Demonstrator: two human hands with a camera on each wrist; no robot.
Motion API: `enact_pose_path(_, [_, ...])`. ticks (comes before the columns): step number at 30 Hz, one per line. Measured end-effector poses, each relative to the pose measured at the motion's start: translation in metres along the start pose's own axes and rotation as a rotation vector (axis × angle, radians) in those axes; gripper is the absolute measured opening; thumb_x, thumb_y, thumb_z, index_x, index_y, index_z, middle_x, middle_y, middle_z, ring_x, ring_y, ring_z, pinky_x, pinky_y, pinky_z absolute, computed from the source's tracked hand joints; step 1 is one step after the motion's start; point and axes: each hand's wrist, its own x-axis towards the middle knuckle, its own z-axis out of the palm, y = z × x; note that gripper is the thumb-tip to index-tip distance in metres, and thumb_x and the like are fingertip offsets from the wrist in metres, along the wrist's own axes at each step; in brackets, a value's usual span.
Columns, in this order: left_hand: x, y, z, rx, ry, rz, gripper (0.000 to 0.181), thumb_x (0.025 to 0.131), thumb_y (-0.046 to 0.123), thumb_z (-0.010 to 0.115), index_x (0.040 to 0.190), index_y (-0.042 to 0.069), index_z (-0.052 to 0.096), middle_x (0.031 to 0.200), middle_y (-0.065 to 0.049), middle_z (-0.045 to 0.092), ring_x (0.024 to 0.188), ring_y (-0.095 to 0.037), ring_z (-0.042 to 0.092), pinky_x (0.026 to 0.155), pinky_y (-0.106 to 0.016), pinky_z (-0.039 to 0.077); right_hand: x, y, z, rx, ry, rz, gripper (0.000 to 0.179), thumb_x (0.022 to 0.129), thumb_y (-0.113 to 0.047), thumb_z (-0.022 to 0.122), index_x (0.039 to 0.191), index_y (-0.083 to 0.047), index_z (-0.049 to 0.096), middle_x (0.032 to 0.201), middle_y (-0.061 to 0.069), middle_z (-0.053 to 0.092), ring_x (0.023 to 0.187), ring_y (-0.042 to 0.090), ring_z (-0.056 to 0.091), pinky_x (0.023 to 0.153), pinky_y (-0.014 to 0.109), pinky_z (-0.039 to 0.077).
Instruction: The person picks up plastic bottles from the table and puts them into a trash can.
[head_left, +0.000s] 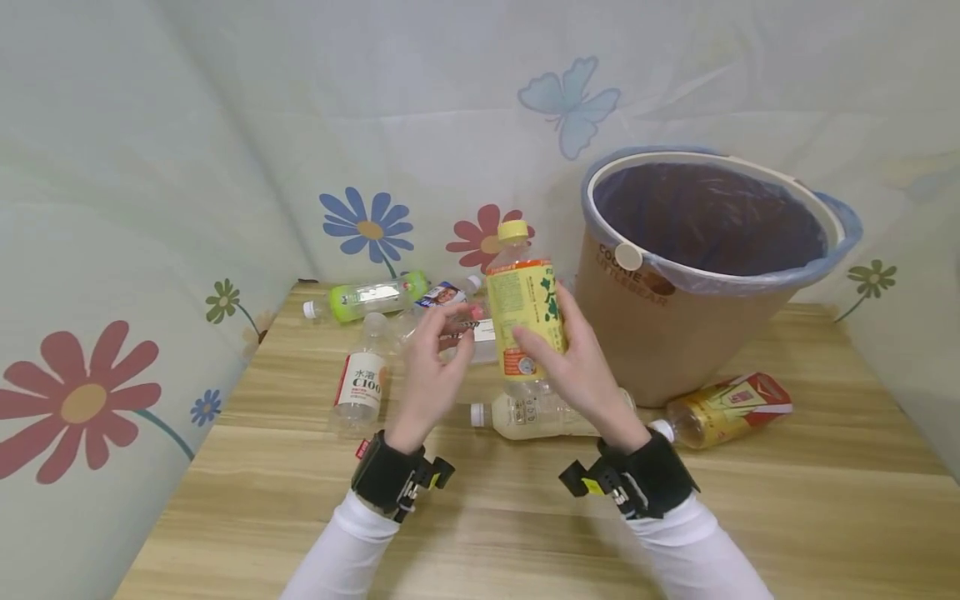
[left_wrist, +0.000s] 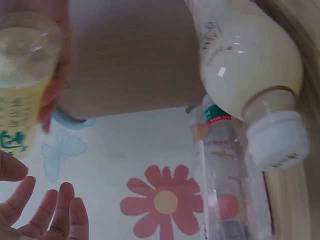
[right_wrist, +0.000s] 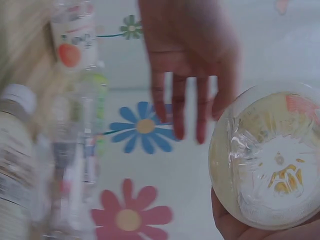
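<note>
My right hand (head_left: 587, 371) grips a clear plastic bottle with a yellow label (head_left: 516, 304) and yellow cap, upright above the table. In the right wrist view the base of that bottle (right_wrist: 280, 170) faces the camera. To its left my left hand (head_left: 431, 375) is raised with fingers loosely bent, touching nothing; in the left wrist view its fingers (left_wrist: 64, 210) are apart from the bottle. Beneath the right hand lies a bottle with a pale, milky look (head_left: 517, 417) and a white cap. A clear bottle with a white label (head_left: 363, 383) stands left of the left hand.
A tall brown bin (head_left: 637, 333) with a bluish liner (head_left: 840, 242) stands at the right. In front of it lies a bottle with a red and gold label (head_left: 731, 408). Behind the hands lie a green-labelled bottle (head_left: 375, 297) and several clear bottles on the wooden table (head_left: 525, 517).
</note>
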Motion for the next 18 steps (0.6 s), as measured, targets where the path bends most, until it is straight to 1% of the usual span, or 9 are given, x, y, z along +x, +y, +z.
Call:
enact_pose_path(2, [0.006, 0.013, 0.004, -0.008, -0.003, 0.024, 0.03, 0.086, -0.009, 0.053, 0.115, -0.008, 0.056, 0.108, -0.022, 0.056, 0.094, -0.036, 0.061, 0.08, -0.045, 0.054, 0.005, -0.017, -0.009, 0.011, 0.004, -0.019, 0.06, 0.093, -0.023, 0.058, 0.145, -0.018, 0.029, 0.113, 0.013, 0.056, 0.091, 0.026, 0.061, 0.07, 0.037, 0.057])
enact_pose_path(3, [0.009, 0.014, 0.006, -0.01, -0.008, 0.034, 0.03, 0.085, -0.009, 0.053, 0.116, -0.009, 0.055, 0.107, -0.022, 0.056, 0.094, -0.035, 0.061, 0.08, -0.044, 0.054, 0.007, -0.025, -0.014, 0.018, 0.008, -0.026, 0.058, 0.094, -0.024, 0.057, 0.144, -0.018, 0.03, 0.113, 0.013, 0.056, 0.092, 0.026, 0.061, 0.071, 0.036, 0.057])
enact_pose_path(6, [0.018, 0.009, 0.018, -0.014, -0.019, 0.081, 0.033, 0.086, -0.007, 0.054, 0.119, -0.006, 0.055, 0.109, -0.019, 0.056, 0.095, -0.032, 0.06, 0.082, -0.042, 0.053, 0.014, -0.049, -0.03, 0.059, 0.027, -0.067, 0.051, 0.095, -0.021, 0.054, 0.141, -0.014, 0.033, 0.112, 0.016, 0.057, 0.091, 0.024, 0.063, 0.071, 0.031, 0.057])
enact_pose_path(8, [0.024, 0.007, 0.027, -0.002, -0.029, 0.122, 0.034, 0.087, -0.004, 0.054, 0.121, -0.003, 0.055, 0.114, -0.018, 0.056, 0.098, -0.03, 0.059, 0.083, -0.041, 0.053, 0.019, -0.063, -0.042, 0.106, 0.045, -0.099, 0.048, 0.096, -0.019, 0.053, 0.139, -0.012, 0.035, 0.111, 0.018, 0.057, 0.089, 0.023, 0.063, 0.07, 0.029, 0.057])
enact_pose_path(10, [0.029, 0.005, 0.038, 0.022, -0.038, 0.184, 0.036, 0.087, -0.001, 0.055, 0.123, 0.0, 0.055, 0.119, -0.015, 0.056, 0.101, -0.027, 0.058, 0.084, -0.039, 0.052, 0.023, -0.075, -0.054, 0.15, 0.069, -0.13, 0.045, 0.096, -0.017, 0.053, 0.137, -0.009, 0.037, 0.109, 0.019, 0.057, 0.087, 0.023, 0.063, 0.068, 0.027, 0.057])
enact_pose_path(12, [0.034, 0.009, 0.047, 0.056, -0.053, 0.246, 0.037, 0.087, 0.001, 0.055, 0.124, 0.002, 0.055, 0.123, -0.013, 0.055, 0.107, -0.025, 0.056, 0.088, -0.037, 0.05, 0.027, -0.083, -0.067, 0.178, 0.105, -0.152, 0.043, 0.095, -0.017, 0.054, 0.135, -0.008, 0.039, 0.108, 0.019, 0.057, 0.086, 0.022, 0.063, 0.067, 0.025, 0.056])
enact_pose_path(14, [0.039, 0.016, 0.057, 0.092, -0.07, 0.308, 0.04, 0.086, 0.003, 0.055, 0.126, 0.003, 0.054, 0.128, -0.012, 0.053, 0.113, -0.023, 0.053, 0.091, -0.035, 0.048, 0.03, -0.088, -0.08, 0.183, 0.148, -0.154, 0.044, 0.094, -0.018, 0.056, 0.134, -0.008, 0.039, 0.109, 0.017, 0.056, 0.088, 0.021, 0.062, 0.067, 0.022, 0.055])
enact_pose_path(16, [0.042, 0.023, 0.066, 0.13, -0.094, 0.358, 0.045, 0.085, 0.004, 0.055, 0.13, 0.005, 0.051, 0.133, -0.012, 0.049, 0.121, -0.021, 0.048, 0.097, -0.034, 0.045, 0.034, -0.091, -0.093, 0.18, 0.195, -0.14, 0.046, 0.093, -0.018, 0.058, 0.135, -0.009, 0.039, 0.112, 0.015, 0.054, 0.091, 0.02, 0.061, 0.068, 0.02, 0.055])
enact_pose_path(18, [0.045, 0.028, 0.074, 0.174, -0.125, 0.393, 0.05, 0.085, 0.006, 0.056, 0.135, 0.007, 0.048, 0.14, -0.013, 0.044, 0.127, -0.021, 0.043, 0.102, -0.034, 0.041, 0.037, -0.091, -0.106, 0.169, 0.24, -0.114, 0.05, 0.092, -0.018, 0.059, 0.136, -0.012, 0.037, 0.116, 0.013, 0.052, 0.095, 0.02, 0.059, 0.069, 0.019, 0.054])
